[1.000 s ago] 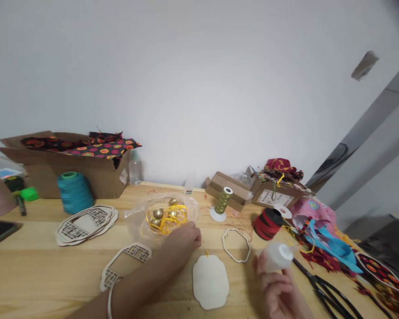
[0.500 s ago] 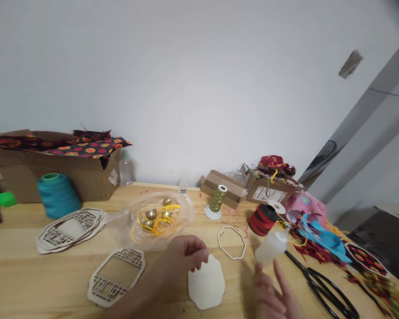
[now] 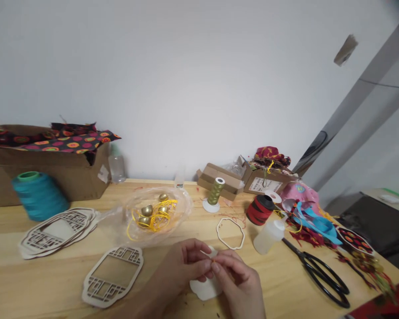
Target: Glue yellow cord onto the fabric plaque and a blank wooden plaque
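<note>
My left hand (image 3: 189,266) and my right hand (image 3: 237,281) meet fingertip to fingertip, both pinched on a tiny orange bit (image 3: 213,261) too small to name. Below them a pale scalloped plate (image 3: 204,289) lies on the wooden table, partly covered by the fingers. A thin scalloped outline frame (image 3: 230,233) rests just behind the right hand. To the right a translucent white bottle (image 3: 268,237) stands upright. One lattice frame (image 3: 113,277) lies left of my left forearm.
Farther left are stacked lattice frames (image 3: 60,231) and a teal thread cone (image 3: 40,196). A plastic bag (image 3: 182,206) holds brass bells and yellow cord. Green spool (image 3: 216,193), red-black spool (image 3: 260,210), black scissors (image 3: 319,271), cloth scraps and cardboard boxes (image 3: 83,175) stand about.
My right hand has left the bottle, which stands on the table, and has moved left to meet my left hand. The view has shifted slightly.
</note>
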The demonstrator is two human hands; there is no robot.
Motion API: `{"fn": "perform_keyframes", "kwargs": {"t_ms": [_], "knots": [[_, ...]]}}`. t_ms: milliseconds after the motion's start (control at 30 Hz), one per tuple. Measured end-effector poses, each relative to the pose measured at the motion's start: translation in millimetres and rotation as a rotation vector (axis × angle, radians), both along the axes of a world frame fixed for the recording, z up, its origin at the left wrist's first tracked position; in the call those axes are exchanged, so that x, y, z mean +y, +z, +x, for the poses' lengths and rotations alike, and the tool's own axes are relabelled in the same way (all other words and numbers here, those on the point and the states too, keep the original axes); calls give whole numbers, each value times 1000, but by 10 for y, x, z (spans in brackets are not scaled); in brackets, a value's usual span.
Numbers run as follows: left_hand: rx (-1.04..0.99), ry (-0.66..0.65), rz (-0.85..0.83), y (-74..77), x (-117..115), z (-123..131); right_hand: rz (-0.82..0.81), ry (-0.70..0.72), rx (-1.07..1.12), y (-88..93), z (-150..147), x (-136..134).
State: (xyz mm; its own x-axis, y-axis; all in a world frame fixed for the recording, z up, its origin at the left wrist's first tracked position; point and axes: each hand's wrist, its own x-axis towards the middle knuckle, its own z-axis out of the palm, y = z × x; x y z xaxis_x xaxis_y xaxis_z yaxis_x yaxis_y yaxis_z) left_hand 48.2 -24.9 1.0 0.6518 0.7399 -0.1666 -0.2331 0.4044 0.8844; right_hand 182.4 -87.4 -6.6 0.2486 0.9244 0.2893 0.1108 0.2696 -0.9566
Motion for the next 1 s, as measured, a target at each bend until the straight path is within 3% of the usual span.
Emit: {"fn": "perform_keyframes", "kwargs": {"t_ms": [267, 567, 733, 1000], "knots": [[76, 13, -88, 95, -25, -22, 119, -40, -494, 115, 132, -48], [111, 2, -31, 39, -22, -28, 292, 11, -1038, 303, 176, -65], [141, 6, 33, 32, -24, -41, 268, 52, -1010, 336, 167, -54], [145, 24, 136, 33, -35, -29, 249, 42, -834, 227, 198, -67]]}}
